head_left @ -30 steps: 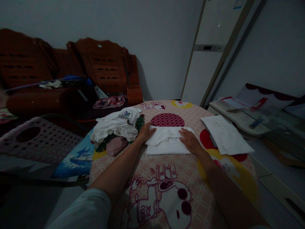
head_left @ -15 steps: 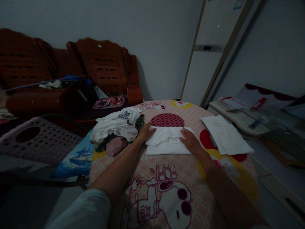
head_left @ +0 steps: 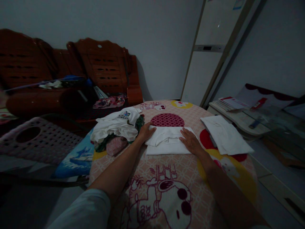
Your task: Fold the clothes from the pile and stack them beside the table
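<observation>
A white garment [head_left: 164,149], probably a shirt, lies folded into a flat rectangle in front of me, its collar-like edge curving across the upper layer. At its left end rests my left hand [head_left: 145,132], thumb stretched over the cloth and apart from the forefinger; the other fingers are partly hidden. My right hand [head_left: 191,141] lies open on the garment's right end, fingers spread across the fabric. To the right is another folded white garment [head_left: 227,135]. A loose heap of clothes on the left includes a white printed shirt [head_left: 116,125] and a pinkish bundle [head_left: 116,145].
The round table has a patterned pink tablecloth [head_left: 152,171]. Behind it on the left stands a carved wooden sofa [head_left: 102,66] with clothes on it. A woven chair [head_left: 45,143] and blue cushion [head_left: 73,159] are at the left; a glass-topped stand [head_left: 269,122] is at the right.
</observation>
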Action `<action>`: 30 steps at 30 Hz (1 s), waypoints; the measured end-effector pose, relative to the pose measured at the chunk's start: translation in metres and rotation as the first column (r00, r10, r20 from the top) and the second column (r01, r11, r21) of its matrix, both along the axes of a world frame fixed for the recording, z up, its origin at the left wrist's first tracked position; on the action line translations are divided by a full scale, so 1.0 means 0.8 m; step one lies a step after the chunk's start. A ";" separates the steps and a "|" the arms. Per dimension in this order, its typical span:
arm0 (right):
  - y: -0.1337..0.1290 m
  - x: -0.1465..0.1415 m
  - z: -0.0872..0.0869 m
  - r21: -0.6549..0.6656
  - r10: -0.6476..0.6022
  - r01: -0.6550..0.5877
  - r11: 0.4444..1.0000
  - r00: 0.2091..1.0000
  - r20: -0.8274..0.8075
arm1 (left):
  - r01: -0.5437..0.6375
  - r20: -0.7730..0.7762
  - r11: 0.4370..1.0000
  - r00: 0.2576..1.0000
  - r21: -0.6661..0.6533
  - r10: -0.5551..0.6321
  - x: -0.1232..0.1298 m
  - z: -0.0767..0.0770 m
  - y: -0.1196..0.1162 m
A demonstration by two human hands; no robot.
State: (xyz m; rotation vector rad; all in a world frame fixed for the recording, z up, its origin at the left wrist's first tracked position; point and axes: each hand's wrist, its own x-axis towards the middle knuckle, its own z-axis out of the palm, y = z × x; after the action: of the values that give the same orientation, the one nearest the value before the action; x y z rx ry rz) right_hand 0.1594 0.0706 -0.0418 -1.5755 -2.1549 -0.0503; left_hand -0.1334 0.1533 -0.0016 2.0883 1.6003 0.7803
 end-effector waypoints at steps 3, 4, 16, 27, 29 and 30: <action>-0.001 0.000 0.002 0.001 -0.002 0.002 1.000 0.999 -0.032 | -0.015 0.014 1.000 1.000 0.018 0.015 0.001 0.000 0.002; -0.001 0.000 0.003 0.008 -0.005 0.006 1.000 0.999 -0.040 | -0.020 0.010 1.000 1.000 0.018 0.020 0.001 0.000 0.003; 0.002 0.000 -0.002 0.027 -0.020 0.019 0.999 0.999 0.041 | 0.015 -0.014 1.000 1.000 0.009 -0.015 -0.002 -0.007 0.009; 0.001 0.000 -0.002 0.029 -0.014 0.015 0.999 1.000 -0.017 | 0.013 -0.015 1.000 1.000 0.011 -0.012 -0.002 -0.004 0.006; 0.000 0.000 -0.001 0.045 -0.002 0.005 0.999 0.998 -0.058 | 0.018 -0.016 1.000 1.000 0.019 -0.018 -0.002 -0.004 0.006; 0.000 0.000 -0.001 0.051 0.005 -0.001 0.999 0.997 -0.075 | 0.018 -0.016 1.000 1.000 0.022 -0.018 -0.003 -0.004 0.005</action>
State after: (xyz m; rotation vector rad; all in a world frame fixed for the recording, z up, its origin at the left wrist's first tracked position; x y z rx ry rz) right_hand 0.1594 0.0702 -0.0427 -1.5211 -2.0822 -0.0437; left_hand -0.1354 0.1574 -0.0051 2.1264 1.5861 0.7808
